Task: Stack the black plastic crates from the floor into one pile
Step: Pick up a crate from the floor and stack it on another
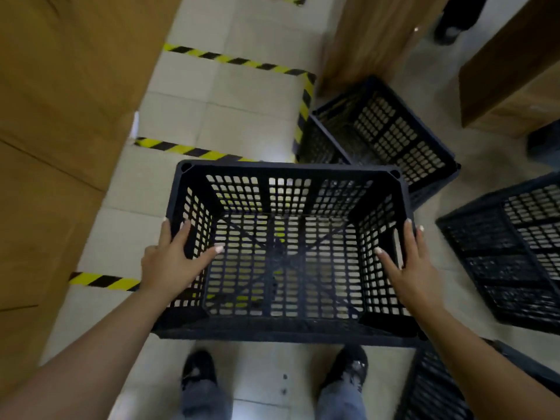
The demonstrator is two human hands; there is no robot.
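Both hands clamped on the short walls of the open black crate [288, 253]: left hand [172, 259] and right hand [415, 262], thumbs inside, fingers outside. Best kept level, rim square between the grips (whether lifted clear of the floor: cannot tell). Beyond the right grip, a tilted crate [385, 137] and another crate [515, 247] to be piled; corners lined up before lowering.

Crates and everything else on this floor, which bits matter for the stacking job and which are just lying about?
Part of the job:
- held crate, left hand and right hand on its sides
- tilted crate
- right-side crate
- crate at bottom right

Just lying about:
- cardboard boxes
- hazard tape
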